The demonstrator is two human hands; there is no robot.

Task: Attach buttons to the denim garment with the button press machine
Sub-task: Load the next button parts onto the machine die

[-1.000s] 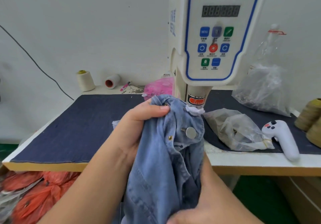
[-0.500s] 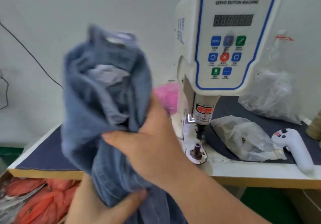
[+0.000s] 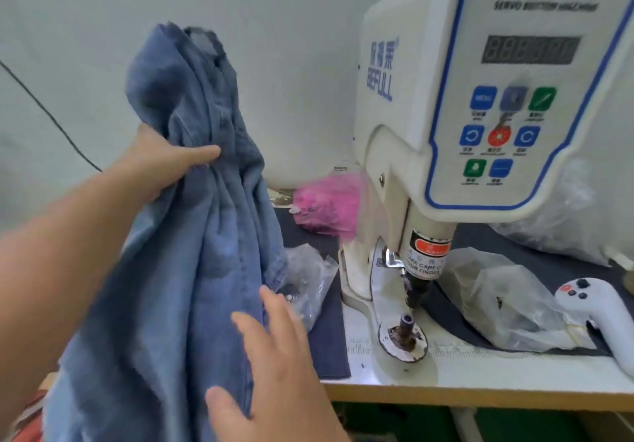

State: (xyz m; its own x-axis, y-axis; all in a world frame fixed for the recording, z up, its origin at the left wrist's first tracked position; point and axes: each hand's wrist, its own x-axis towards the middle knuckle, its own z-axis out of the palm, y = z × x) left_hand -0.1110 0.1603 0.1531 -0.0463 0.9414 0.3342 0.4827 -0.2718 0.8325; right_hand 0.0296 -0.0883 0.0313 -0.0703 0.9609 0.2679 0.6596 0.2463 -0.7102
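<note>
bright, even, shadowless indoor light; motion blur softens the machine [image 3: 487,105] panel text and right hand [image 3: 274,366]; wide-angle bending at edges.

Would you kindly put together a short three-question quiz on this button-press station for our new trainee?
1. True or false: the denim garment lies under the punch of the button press machine.
2. Which hand grips the garment high up? A) left hand B) right hand
3. Fill in: the white handheld controller lies on the table to the ____ of the machine's lower die.

Key: 1 false, it is held up to the left, away from the die. 2 A. 3 right.
</note>
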